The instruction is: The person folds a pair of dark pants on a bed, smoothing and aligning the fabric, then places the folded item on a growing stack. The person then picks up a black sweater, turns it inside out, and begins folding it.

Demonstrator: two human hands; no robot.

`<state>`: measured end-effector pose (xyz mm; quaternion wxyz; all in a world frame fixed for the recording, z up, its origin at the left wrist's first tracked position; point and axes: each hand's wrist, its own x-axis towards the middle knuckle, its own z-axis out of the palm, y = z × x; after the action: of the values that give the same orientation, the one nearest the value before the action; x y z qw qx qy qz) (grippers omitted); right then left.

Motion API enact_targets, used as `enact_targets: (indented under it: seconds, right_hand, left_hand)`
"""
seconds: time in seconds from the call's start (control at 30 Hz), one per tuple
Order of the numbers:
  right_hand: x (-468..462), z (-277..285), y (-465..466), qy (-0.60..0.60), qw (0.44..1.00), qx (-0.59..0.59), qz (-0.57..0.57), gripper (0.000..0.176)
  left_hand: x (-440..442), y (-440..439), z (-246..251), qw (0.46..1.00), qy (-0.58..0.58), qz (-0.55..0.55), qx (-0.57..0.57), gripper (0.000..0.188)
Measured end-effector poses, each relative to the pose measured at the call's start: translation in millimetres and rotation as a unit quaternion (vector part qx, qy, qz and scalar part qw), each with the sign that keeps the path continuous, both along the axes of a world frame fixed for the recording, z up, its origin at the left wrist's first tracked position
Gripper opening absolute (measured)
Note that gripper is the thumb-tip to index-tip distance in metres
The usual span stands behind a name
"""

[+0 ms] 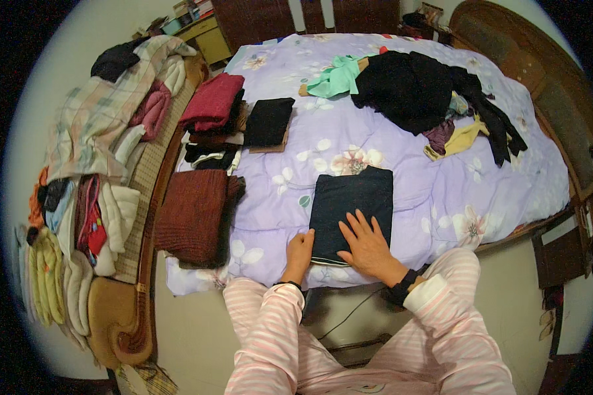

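Note:
A dark garment (348,202), folded into a neat rectangle, lies on a lilac floral quilt (272,212) right in front of me. My right hand (368,247) rests flat on its top with the fingers spread. At the garment's left edge is my left hand (299,252), fingers curled against the side; whether it pinches the cloth is hard to see. A thin pale edge shows along the garment's near side. To the left lies a folded brown ribbed garment (192,212) on top of darker cloth.
Beyond it stand a pile topped by a folded red garment (212,101) and a folded black garment (269,121). Loose black clothes (405,89), a mint-green cloth (338,79) and a yellow garment (459,140) lie far right. A wooden sofa (121,301) heaped with bedding borders the left.

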<state>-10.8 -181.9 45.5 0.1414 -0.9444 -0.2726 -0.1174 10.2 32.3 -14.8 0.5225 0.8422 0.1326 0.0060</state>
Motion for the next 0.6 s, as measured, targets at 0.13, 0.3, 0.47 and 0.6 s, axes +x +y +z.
enact_targets:
  seconds: [0.13,0.3,0.47,0.6]
  right_hand:
    - [-12.8,-11.4,-11.5,0.081,0.993,-0.046,-0.069,0.082]
    - [-15.5,-5.8,-65.5,0.149,0.978,-0.073,-0.124,0.080]
    - [33.2,34.8,-63.8,0.189,0.971,0.060,-0.133,0.035]
    - [100.3,52.4,-18.2,0.135,0.989,0.052,-0.018,0.030]
  left_hand:
    - [-0.7,0.3,-0.6,0.999,-0.027,0.007,0.046,0.048]
    - [-3.2,-3.5,1.8,0.999,-0.024,0.020,0.013,0.049]
    - [-11.5,-2.9,5.0,1.000,-0.012,-0.007,0.001,0.053]
    - [-8.9,2.2,6.3,0.999,-0.003,-0.032,-0.015,0.054]
